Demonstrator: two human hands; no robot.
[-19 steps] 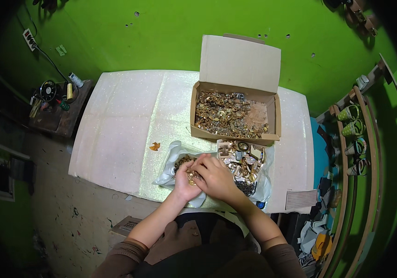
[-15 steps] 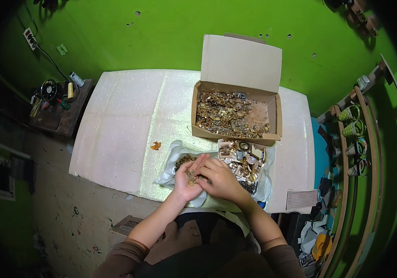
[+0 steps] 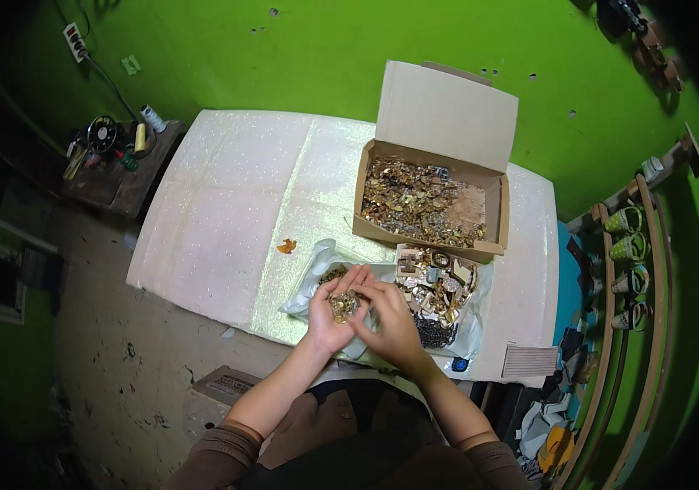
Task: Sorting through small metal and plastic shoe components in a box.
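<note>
My left hand is cupped palm up and holds a small heap of gold and silver metal pieces, perhaps shoe ornaments. Beside the heap's right edge is my right hand, thumb and fingers apart, with nothing visible between them. Both hands are above a tray lined with pale plastic, partly hidden, with more brownish-gold pieces in it. To its right, another plastic-lined tray holds assorted buckles and shiny ornaments, with dark beaded pieces at the near end.
An open cardboard box full of small metal pieces stands behind the trays, lid raised. An orange-brown scrap lies on the glittery white table cover. A striped card is at the front right. A wooden rack with shoes stands right.
My right hand has drawn back a little from the left palm, and its thumb and fingers have spread. The heap in the palm now shows more fully. The view has shifted slightly.
</note>
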